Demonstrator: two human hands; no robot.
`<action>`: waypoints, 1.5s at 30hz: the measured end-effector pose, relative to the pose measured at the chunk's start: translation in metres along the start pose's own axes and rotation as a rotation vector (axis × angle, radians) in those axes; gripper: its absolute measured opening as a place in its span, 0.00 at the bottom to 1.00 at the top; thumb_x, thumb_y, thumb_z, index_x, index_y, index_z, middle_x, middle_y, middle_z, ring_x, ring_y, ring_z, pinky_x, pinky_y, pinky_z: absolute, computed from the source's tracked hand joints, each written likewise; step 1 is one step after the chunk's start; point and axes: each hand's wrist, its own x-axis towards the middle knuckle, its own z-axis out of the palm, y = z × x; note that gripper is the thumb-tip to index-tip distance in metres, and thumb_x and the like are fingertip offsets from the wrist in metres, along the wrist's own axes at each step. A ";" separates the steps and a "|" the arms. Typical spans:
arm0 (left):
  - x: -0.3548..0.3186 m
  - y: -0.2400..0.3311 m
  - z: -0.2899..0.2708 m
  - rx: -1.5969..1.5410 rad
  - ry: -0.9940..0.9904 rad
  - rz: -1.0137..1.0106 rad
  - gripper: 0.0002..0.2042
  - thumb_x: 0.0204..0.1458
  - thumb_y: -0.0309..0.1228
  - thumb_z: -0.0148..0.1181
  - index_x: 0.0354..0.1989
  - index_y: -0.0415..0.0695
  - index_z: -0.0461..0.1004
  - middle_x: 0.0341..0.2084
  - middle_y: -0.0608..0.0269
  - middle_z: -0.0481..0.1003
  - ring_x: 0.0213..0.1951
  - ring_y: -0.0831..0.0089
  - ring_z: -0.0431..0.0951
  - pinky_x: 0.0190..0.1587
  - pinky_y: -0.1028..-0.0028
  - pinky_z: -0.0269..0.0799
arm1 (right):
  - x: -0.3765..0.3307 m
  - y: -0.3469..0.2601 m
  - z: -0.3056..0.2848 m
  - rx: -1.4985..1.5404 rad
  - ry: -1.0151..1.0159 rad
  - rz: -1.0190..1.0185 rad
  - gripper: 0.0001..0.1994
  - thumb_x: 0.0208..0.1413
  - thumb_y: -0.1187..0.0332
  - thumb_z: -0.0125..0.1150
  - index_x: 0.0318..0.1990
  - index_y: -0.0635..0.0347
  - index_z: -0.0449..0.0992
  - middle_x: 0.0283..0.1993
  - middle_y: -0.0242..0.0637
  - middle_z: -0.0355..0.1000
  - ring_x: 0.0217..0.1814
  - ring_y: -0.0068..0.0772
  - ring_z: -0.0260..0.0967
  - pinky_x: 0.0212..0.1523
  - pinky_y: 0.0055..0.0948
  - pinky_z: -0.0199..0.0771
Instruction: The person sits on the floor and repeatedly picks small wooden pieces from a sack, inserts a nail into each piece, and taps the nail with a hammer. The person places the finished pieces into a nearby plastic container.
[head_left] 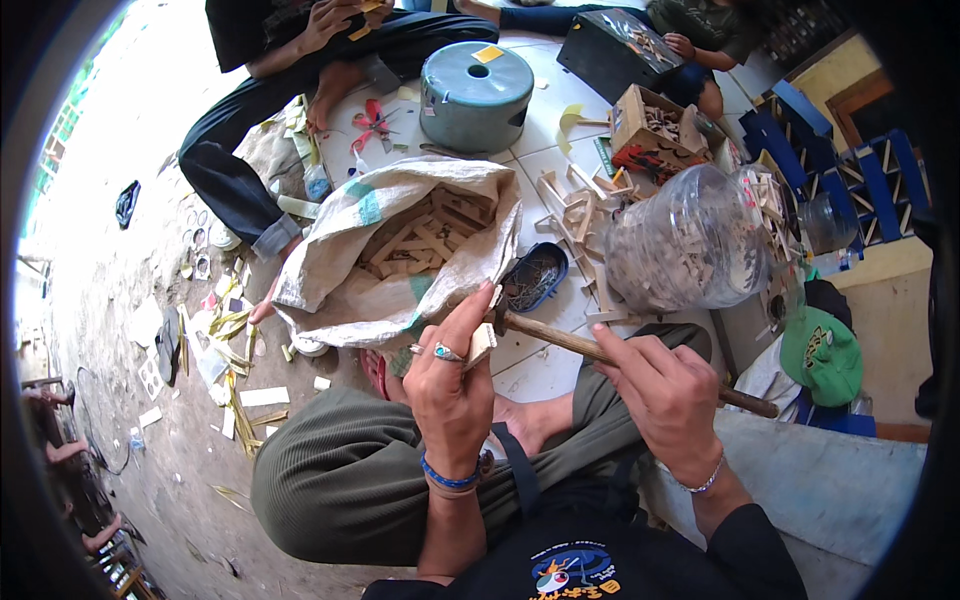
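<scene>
My left hand (447,405), with a ring and a blue bracelet, is closed around a small pale wooden piece (482,346). My right hand (668,405) grips the wooden handle of a hammer (562,338). The hammer's small dark head is right beside the wooden piece; whether the two touch I cannot tell. Just beyond my left fingertips stands a dark blue dish (559,262) holding many thin nails. Left of the dish, a white woven sack (330,265) with its mouth rolled open holds many short wooden strips (430,240).
A large clear plastic jar (660,240) lies on its side with wooden pieces in it. Small wooden frames (575,215) lie beside it. Farther off are a grey-green round stool (470,90) and a cardboard box (640,125). A green cap (825,355) is at right. Two people sit opposite.
</scene>
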 end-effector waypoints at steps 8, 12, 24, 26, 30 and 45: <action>-0.001 0.000 -0.001 -0.010 -0.039 0.036 0.25 0.53 0.13 0.59 0.61 0.44 0.81 0.52 0.51 0.83 0.53 0.55 0.84 0.56 0.62 0.78 | -0.007 -0.007 0.003 0.447 -0.260 0.268 0.12 0.63 0.69 0.66 0.52 0.59 0.77 0.42 0.43 0.74 0.38 0.52 0.76 0.41 0.43 0.75; 0.000 0.006 -0.013 0.024 -0.200 -0.038 0.28 0.50 0.11 0.56 0.61 0.44 0.80 0.53 0.51 0.83 0.55 0.54 0.84 0.58 0.61 0.77 | -0.017 0.005 0.002 0.765 -0.498 0.206 0.13 0.69 0.68 0.58 0.55 0.64 0.72 0.49 0.49 0.75 0.43 0.56 0.78 0.44 0.45 0.78; -0.026 0.046 -0.080 0.544 -0.729 -0.100 0.30 0.50 0.14 0.56 0.63 0.54 0.77 0.49 0.57 0.83 0.47 0.56 0.85 0.48 0.61 0.80 | -0.072 -0.022 0.041 1.272 -0.913 0.415 0.19 0.73 0.56 0.58 0.62 0.60 0.72 0.32 0.50 0.78 0.33 0.47 0.79 0.40 0.42 0.75; -0.030 0.044 -0.079 0.607 -0.777 -0.128 0.31 0.51 0.14 0.56 0.64 0.55 0.77 0.48 0.56 0.84 0.46 0.54 0.85 0.47 0.60 0.80 | -0.084 -0.033 0.048 1.298 -0.879 0.497 0.21 0.73 0.55 0.58 0.63 0.58 0.73 0.30 0.51 0.77 0.32 0.48 0.80 0.37 0.42 0.75; -0.049 0.026 -0.049 0.638 -0.687 -0.051 0.30 0.53 0.18 0.58 0.65 0.59 0.76 0.46 0.56 0.84 0.44 0.53 0.85 0.45 0.59 0.80 | -0.103 -0.036 0.070 1.249 -0.763 0.619 0.20 0.73 0.55 0.58 0.63 0.57 0.73 0.32 0.53 0.78 0.36 0.54 0.81 0.38 0.42 0.75; -0.076 -0.033 0.020 0.615 -0.803 -0.052 0.29 0.53 0.17 0.56 0.62 0.59 0.77 0.46 0.57 0.84 0.44 0.53 0.84 0.46 0.59 0.79 | -0.137 -0.010 0.114 1.144 -0.537 0.684 0.16 0.73 0.59 0.55 0.59 0.59 0.73 0.34 0.62 0.78 0.41 0.69 0.77 0.39 0.58 0.75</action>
